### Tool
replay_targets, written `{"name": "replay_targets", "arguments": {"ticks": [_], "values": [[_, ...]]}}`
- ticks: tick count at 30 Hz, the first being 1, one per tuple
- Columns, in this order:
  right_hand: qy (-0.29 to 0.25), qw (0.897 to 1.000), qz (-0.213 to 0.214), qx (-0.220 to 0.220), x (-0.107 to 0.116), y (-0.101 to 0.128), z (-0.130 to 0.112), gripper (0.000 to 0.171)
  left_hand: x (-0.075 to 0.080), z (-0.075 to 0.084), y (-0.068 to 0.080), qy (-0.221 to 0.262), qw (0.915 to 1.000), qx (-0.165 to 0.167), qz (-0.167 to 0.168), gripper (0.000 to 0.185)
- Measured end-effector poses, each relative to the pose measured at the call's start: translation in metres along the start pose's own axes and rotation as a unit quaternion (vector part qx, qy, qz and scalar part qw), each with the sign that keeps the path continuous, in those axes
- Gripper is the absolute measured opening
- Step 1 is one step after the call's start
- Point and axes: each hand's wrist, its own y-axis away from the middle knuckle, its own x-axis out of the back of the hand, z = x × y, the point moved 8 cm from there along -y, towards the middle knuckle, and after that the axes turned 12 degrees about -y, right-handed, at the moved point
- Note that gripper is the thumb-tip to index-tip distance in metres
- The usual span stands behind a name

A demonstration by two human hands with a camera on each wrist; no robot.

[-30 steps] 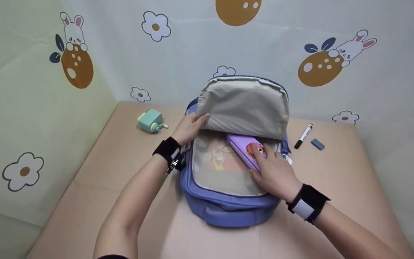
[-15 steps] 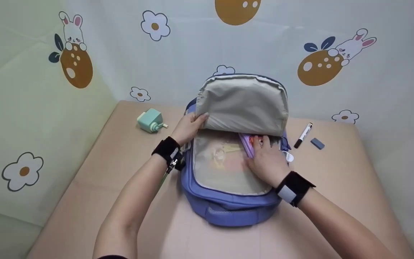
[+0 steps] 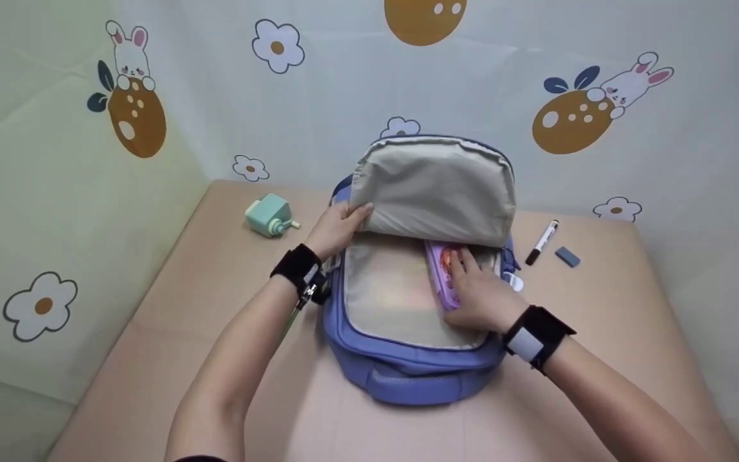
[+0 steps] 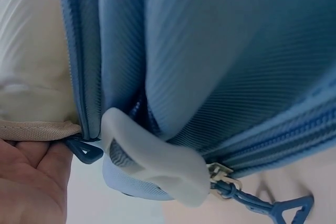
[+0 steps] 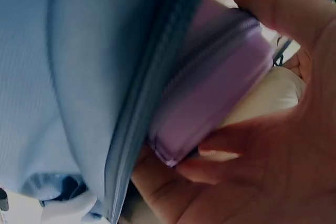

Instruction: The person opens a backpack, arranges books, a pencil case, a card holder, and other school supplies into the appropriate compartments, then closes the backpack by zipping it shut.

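Item: blue backpack [image 3: 401,378], lying flat on the tan table [image 3: 215,301], main compartment unzipped. Right hand [image 3: 482,295], nearest the viewer, gripped a purple pencil case [image 3: 441,273] with thumb and fingers curled around its edge; the case lay along the right side of the open compartment, far end under the lifted flap. Left hand [image 3: 339,228] pinched the left edge of the grey-lined flap [image 3: 437,189] and held it raised; the wrist view showed only part of the palm, so the exact finger position was unclear. White zipper pull [image 4: 157,158] hung at the bag's side. Beyond, on the table: mint pencil sharpener [image 3: 270,216] far left; marker [image 3: 541,242] and grey-blue eraser [image 3: 567,257] right. Backdrop: printed bunny-and-flower sheet [image 3: 600,96].
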Motion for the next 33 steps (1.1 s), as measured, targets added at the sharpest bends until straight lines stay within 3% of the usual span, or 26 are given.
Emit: {"name": "replay_targets", "arguments": {"ticks": [13,18,27,33], "values": [[0.032,0.999,0.035,0.008,0.001,-0.012,0.002,0.118,-0.002,0.004,0.001,0.015,0.9998,-0.012,-0.008,0.039],[-0.019,0.999,0.042,0.000,0.006,-0.005,0.009,0.116,-0.004,0.003,0.001,0.028,0.9995,-0.004,-0.012,0.039],[-0.092,0.984,0.146,0.034,0.066,0.034,0.026,0.071,-0.002,0.003,0.001,0.029,0.9995,-0.001,-0.012,0.039],[-0.164,0.958,0.234,0.026,0.104,0.047,0.065,0.066,-0.001,0.001,0.001,0.030,0.9995,0.005,-0.009,0.039]]}}
